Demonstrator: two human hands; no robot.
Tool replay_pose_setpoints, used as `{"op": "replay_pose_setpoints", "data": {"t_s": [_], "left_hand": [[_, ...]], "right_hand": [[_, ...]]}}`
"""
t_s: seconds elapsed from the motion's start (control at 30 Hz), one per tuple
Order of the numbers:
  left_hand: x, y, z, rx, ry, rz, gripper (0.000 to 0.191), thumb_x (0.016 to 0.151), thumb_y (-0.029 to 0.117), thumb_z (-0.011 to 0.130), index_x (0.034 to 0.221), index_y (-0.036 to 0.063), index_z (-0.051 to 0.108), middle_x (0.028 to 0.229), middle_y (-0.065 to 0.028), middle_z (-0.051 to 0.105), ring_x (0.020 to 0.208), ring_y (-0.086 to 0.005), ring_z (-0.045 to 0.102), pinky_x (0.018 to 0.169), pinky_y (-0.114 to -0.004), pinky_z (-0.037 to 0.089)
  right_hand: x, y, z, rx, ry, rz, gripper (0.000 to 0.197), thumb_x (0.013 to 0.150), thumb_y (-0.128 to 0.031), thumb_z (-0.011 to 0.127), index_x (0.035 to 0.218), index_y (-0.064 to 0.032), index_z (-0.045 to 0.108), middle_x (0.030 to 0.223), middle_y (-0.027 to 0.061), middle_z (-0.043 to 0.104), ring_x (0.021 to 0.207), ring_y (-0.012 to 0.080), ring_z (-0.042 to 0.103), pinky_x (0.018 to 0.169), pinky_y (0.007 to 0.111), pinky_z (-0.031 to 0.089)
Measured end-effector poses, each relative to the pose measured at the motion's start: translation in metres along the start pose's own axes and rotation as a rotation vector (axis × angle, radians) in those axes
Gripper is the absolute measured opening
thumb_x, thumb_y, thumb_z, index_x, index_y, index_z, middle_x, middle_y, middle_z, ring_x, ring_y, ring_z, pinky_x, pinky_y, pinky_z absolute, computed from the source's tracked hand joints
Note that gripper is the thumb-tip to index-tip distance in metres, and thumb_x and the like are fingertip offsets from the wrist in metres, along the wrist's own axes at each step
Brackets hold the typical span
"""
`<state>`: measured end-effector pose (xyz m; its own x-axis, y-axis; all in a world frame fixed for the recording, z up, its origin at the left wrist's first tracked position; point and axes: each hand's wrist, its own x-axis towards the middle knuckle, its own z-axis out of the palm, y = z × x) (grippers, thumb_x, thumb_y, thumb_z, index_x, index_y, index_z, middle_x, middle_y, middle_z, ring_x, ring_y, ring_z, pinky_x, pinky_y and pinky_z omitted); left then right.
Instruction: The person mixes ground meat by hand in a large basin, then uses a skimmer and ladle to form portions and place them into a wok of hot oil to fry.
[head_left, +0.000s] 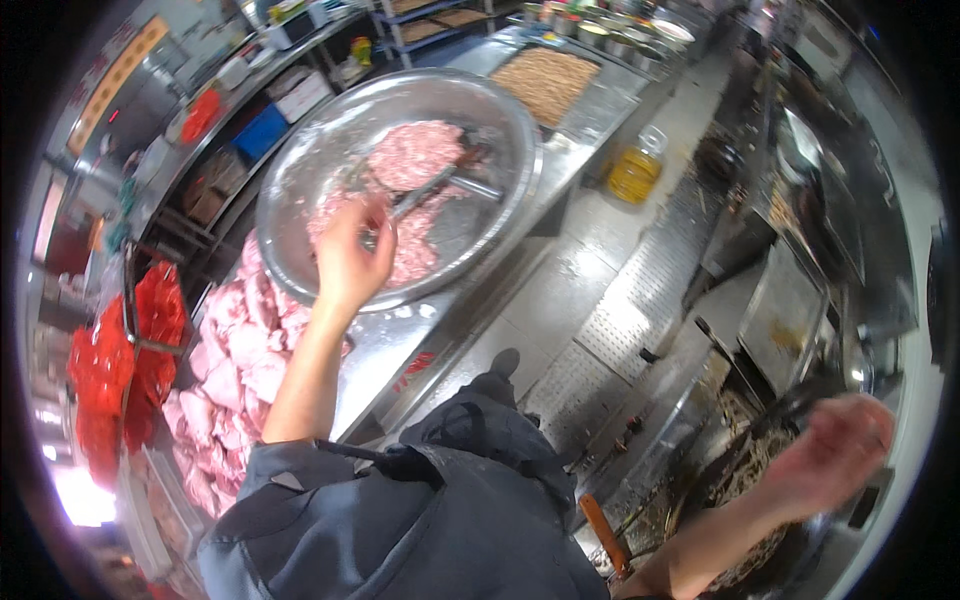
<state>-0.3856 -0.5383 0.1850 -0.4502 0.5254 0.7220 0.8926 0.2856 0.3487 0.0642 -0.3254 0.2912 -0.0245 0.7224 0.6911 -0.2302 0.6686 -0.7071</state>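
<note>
My left hand (352, 244) is over a large round stainless steel basin (289, 161), its fingers closed around a metal utensil handle (420, 196). Pink minced meat (416, 154) lies heaped at the far end of this handle, with more mince (414, 259) on the basin floor below. A short metal rod (476, 187) rests near the heap. Far to the right, my right hand (847, 450) is raised, blurred, beside the cooking range; whether it holds anything cannot be made out. Large pieces of raw pale pink meat (240, 360) are piled against the near left side of the basin.
Red plastic bags (154, 337) hang at the left. A tray of brown shredded food (546, 82) lies beyond the basin on the steel counter (390, 349). An oil jug (634, 174) stands right of the counter. A wooden handle (604, 534) sticks up near my right forearm.
</note>
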Motion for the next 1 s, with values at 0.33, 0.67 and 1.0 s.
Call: {"op": "replay_pose_setpoints", "data": {"t_s": [0.33, 0.67, 1.0], "left_hand": [[-0.137, -0.165, -0.015, -0.079, -0.332, -0.649, 0.02, 0.086, 0.012, 0.07, 0.103, 0.0027, 0.074, 0.094, -0.0194, 0.073, 0.085, -0.0322, 0.074, 0.076, -0.041, 0.057], [-0.111, -0.246, 0.091, -0.523, -0.758, -0.79, 0.031, 0.09, 0.024, 0.071, 0.117, 0.0073, 0.072, 0.097, -0.0145, 0.076, 0.093, -0.029, 0.073, 0.083, -0.038, 0.058], [-0.145, -0.229, 0.128, -0.578, -0.826, -0.762, 0.042, 0.092, 0.034, 0.071, 0.124, 0.0063, 0.07, 0.122, -0.0176, 0.071, 0.114, -0.031, 0.068, 0.1, -0.039, 0.051]], "right_hand": [[-0.156, 0.163, 0.116, -0.609, -0.856, 0.586, 0.02, 0.092, -0.006, 0.068, 0.111, 0.0002, 0.063, 0.087, 0.0111, 0.065, 0.075, 0.02, 0.063, 0.07, 0.033, 0.051], [-0.153, 0.276, 0.366, -0.645, -1.137, 0.043, 0.025, 0.084, -0.004, 0.07, 0.108, -0.0008, 0.062, 0.11, 0.0176, 0.062, 0.107, 0.0371, 0.058, 0.093, 0.046, 0.048], [-0.115, 0.429, 0.525, -0.907, -1.335, -0.398, 0.055, 0.085, -0.014, 0.064, 0.138, -0.0046, 0.054, 0.151, 0.0177, 0.049, 0.147, 0.0362, 0.037, 0.119, 0.048, 0.031]]}}
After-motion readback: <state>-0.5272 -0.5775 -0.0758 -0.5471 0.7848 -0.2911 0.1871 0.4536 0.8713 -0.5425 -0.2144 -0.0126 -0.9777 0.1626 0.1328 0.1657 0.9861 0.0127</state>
